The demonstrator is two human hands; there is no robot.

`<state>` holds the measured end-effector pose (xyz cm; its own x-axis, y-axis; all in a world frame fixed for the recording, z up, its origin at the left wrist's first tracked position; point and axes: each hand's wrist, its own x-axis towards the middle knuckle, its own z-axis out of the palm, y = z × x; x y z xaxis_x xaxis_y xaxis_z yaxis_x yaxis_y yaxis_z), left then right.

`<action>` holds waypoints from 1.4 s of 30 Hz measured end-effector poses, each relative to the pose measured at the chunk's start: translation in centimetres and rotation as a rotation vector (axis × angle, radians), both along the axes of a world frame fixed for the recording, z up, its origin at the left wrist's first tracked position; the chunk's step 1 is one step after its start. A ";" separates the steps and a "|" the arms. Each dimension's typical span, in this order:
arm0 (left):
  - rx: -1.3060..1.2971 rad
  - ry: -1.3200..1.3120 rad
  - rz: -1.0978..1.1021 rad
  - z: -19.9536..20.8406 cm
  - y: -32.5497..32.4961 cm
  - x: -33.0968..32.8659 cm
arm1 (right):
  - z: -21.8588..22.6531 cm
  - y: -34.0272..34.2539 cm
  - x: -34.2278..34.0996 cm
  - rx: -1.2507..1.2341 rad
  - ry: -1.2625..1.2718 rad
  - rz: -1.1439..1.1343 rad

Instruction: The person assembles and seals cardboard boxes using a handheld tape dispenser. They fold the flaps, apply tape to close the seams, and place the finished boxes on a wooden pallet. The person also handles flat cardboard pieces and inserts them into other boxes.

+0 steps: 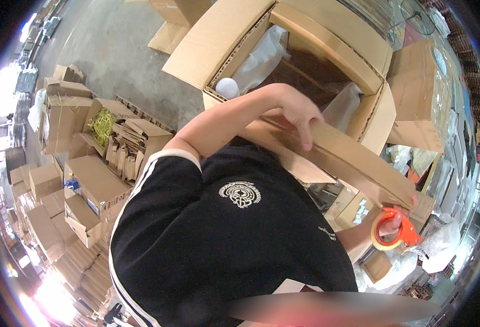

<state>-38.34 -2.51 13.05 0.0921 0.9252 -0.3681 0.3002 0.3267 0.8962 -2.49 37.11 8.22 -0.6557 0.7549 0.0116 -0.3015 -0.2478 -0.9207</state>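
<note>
My left hand [299, 111] is closed over the upper edge of a long, narrow cardboard piece [354, 163], thumb on the side toward me. This piece slants down to the right in front of my body. At its right end my right hand [393, 224] grips a red tape dispenser [411, 233] with a roll of tape on it. Whether the right fingers also press on the cardboard piece is hard to make out. Beyond both hands stands a large open carton [283, 158], flaps spread. Inside lie a dark brown panel [305, 68], pale foam wrap [262, 57] and a white ball-like piece [227, 88].
Another tall carton [414, 98] stands right of the open one. To the left are several stacked boxes [98, 177], one holding folded cardboard [125, 144], with yellow-green strapping [102, 122] beside it. Clear plastic bags [442, 240] are heaped at the lower right.
</note>
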 end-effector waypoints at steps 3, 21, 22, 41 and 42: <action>0.079 0.285 0.120 0.8 1.0 -0.1 | 2.8 1.4 0.5 0.038 0.036 0.026; -0.248 0.553 0.162 -7.7 -7.6 -2.3 | -6.4 -10.0 -7.6 -0.261 -0.113 0.460; -0.247 0.556 0.181 -7.5 -8.4 -2.3 | -6.2 -10.0 -8.1 -0.166 -0.100 0.501; -0.017 0.638 0.048 -9.0 0.7 2.5 | -11.8 -16.3 -9.6 0.025 -0.255 0.200; -0.038 0.618 0.028 -9.1 2.3 3.2 | -11.7 -15.9 -9.7 0.068 -0.276 0.179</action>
